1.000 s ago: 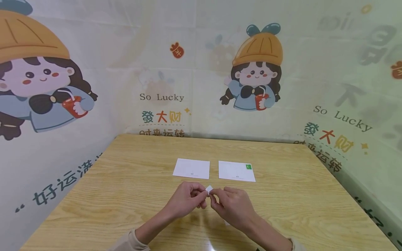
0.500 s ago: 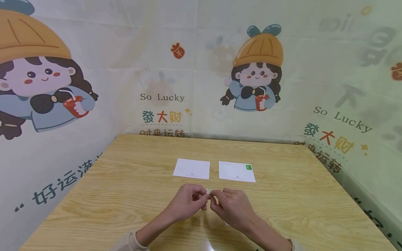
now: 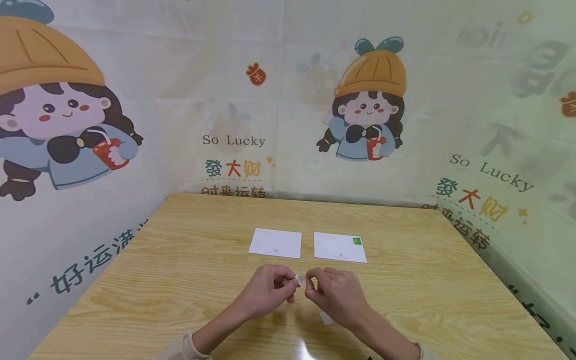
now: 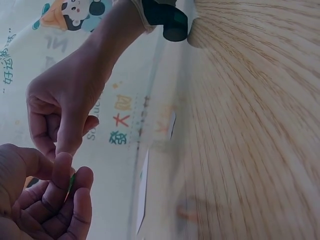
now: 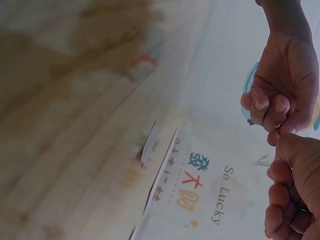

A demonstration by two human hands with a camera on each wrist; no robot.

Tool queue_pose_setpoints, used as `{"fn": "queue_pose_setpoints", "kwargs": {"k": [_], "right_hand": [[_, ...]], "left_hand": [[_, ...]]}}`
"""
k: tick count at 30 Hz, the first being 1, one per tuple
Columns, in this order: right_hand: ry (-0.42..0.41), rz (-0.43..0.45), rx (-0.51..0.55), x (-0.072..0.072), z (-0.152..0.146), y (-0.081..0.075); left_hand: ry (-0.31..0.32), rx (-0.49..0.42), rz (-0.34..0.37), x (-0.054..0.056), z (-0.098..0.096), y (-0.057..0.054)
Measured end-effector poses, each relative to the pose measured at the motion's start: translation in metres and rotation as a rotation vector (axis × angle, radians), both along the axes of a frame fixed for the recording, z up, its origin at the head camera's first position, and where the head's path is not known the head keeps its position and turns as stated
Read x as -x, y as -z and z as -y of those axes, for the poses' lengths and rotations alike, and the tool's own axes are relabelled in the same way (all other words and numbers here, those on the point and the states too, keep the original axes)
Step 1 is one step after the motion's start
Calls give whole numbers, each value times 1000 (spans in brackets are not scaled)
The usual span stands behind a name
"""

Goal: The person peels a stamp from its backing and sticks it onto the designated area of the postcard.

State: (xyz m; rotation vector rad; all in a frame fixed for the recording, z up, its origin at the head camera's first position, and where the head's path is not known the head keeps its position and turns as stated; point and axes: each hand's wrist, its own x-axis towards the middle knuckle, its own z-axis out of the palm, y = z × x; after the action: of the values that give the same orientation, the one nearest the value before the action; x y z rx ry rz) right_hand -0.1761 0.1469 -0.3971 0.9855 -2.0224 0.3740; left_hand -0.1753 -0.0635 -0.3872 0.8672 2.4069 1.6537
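Note:
My left hand pinches a small stamp between thumb and forefinger, its pale back showing in the head view. A green edge of the stamp shows between the fingers in the left wrist view. Just right of it, my right hand has its thumb and forefinger drawn together, the other fingers curled, with nothing visible between the tips. In the right wrist view both hands' fingertips overlap. Beyond the hands lie two white cards: a plain left one and a right card with a green stamp.
A small white paper piece lies on the wooden table beside the right wrist. A dark cylindrical device is worn on the right wrist. Printed cloth walls stand along the table's back and sides.
The stamp has tilted between the hands, and the right fingertips have drawn slightly to the right, leaving a small gap from the left fingers. More of the paper piece by the right wrist shows.

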Motion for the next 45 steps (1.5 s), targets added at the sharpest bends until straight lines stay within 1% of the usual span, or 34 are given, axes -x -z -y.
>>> {"fn": "queue_pose_setpoints", "kwargs": {"k": [12,17,24,28,31,33,37,40,45], "right_hand": [[52,-15,25,2,-12,3],[45,-8,27,1,-12,3],[21,28,15,-2,-9,1],[-40,16,4,-2,-6,1],[-94,-26,-2,-1,-4,1],[-113,-49,-6,-1,-2,1],[-119,-76,-19,-2,1,0],[-113,-86,-30,-3,2,0],[-108,-93,-38,-4,3,-1]], "left_hand": [[-30,-29,14,-1,8,1],[-43,-42,30,-1,11,1],[-48,-39,61,-1,12,1],[-43,-64,126,-1,11,0],[-16,-112,193,0,11,-1],[8,-141,233,0,10,0],[49,-176,313,0,11,-1],[61,-191,363,0,11,-2],[63,-192,393,0,12,-2]]}}
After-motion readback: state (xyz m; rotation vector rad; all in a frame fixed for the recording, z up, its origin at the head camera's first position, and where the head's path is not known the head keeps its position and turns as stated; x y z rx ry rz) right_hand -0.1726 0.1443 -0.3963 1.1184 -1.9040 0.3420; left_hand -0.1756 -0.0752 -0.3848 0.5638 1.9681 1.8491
